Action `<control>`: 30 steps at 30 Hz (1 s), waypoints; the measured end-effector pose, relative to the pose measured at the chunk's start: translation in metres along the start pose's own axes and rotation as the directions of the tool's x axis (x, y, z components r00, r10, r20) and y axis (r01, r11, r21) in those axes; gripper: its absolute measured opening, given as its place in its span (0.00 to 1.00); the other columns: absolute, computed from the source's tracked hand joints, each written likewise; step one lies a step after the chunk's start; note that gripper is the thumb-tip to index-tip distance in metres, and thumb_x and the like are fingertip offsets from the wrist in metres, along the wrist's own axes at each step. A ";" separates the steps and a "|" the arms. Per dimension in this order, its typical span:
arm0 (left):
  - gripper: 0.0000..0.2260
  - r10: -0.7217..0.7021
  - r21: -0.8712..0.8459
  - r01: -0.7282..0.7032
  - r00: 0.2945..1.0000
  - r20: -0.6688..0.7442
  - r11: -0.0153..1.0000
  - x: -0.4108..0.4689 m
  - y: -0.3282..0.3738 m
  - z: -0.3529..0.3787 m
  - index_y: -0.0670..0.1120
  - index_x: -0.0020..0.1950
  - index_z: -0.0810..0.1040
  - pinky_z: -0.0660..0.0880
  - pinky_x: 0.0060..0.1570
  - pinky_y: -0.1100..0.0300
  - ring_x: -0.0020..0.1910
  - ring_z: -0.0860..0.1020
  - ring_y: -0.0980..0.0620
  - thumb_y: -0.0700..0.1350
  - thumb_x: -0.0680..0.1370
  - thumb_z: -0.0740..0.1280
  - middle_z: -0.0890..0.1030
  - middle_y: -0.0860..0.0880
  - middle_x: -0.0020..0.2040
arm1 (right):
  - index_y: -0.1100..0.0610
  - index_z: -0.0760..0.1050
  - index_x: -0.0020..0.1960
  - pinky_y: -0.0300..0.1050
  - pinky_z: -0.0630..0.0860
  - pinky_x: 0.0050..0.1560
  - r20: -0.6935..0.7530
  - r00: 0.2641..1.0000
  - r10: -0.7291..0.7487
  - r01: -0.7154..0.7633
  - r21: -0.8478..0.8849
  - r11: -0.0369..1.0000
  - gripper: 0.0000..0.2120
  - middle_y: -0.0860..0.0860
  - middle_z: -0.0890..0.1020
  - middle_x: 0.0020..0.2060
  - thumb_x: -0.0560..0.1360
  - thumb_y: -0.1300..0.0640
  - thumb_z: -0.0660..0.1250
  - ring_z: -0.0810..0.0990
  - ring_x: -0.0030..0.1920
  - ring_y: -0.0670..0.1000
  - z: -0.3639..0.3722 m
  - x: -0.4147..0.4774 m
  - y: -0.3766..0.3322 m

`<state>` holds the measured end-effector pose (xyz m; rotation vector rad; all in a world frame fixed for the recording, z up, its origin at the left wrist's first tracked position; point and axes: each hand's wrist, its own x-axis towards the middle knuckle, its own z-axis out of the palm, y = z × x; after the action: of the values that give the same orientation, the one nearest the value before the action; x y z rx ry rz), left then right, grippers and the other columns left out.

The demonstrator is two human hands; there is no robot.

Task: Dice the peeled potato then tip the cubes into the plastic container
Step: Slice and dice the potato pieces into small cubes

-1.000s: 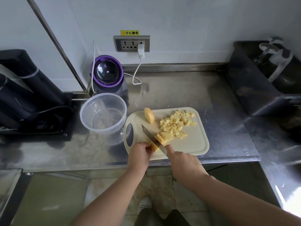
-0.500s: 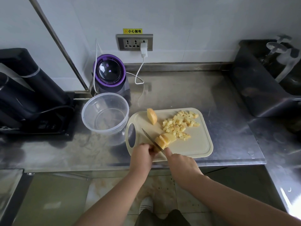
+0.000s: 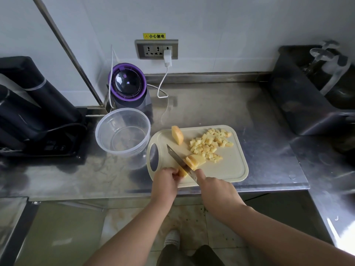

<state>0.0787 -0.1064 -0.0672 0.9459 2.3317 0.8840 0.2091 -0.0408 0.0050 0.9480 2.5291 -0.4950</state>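
Mid-dicing: left hand's fingers pinch the potato, right hand's curl round the knife; next cut needs fingertips tucked.

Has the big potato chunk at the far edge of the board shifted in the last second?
No. The potato chunk sits at the same spot on the cutting board, beyond its handle hole; only the camera view shifted.

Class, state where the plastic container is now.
Head view: the container stands on the counter, left of the board, in front of the purple appliance.
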 end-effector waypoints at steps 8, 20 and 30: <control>0.06 0.000 0.007 0.000 1.000 -0.006 1.000 0.001 -0.001 0.001 0.45 0.50 0.85 0.75 0.42 0.62 0.45 0.82 0.52 0.45 0.76 0.70 0.85 0.50 0.45 | 0.53 0.52 0.71 0.48 0.81 0.42 0.009 1.000 0.008 -0.008 0.000 1.000 0.29 0.53 0.78 0.42 0.77 0.69 0.61 0.81 0.40 0.52 0.005 0.004 -0.003; 0.07 -0.005 0.027 0.005 1.000 -0.007 1.000 0.002 -0.004 0.003 0.45 0.49 0.85 0.74 0.42 0.63 0.43 0.80 0.54 0.46 0.77 0.69 0.84 0.51 0.46 | 0.54 0.52 0.73 0.48 0.81 0.46 0.049 0.999 -0.010 0.013 -0.056 0.998 0.29 0.52 0.74 0.41 0.78 0.68 0.61 0.81 0.44 0.54 0.017 0.023 -0.009; 0.08 0.047 0.066 -0.045 0.998 -0.029 0.997 -0.002 -0.003 0.001 0.42 0.50 0.84 0.77 0.45 0.57 0.45 0.81 0.49 0.44 0.77 0.69 0.83 0.46 0.46 | 0.53 0.51 0.72 0.47 0.79 0.41 -0.020 1.000 -0.019 0.019 -0.022 1.000 0.30 0.50 0.71 0.35 0.76 0.69 0.60 0.80 0.39 0.53 0.003 0.005 -0.002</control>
<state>0.0795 -0.1086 -0.0695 1.0237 2.3862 0.8501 0.2047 -0.0412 0.0003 0.9263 2.5586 -0.4643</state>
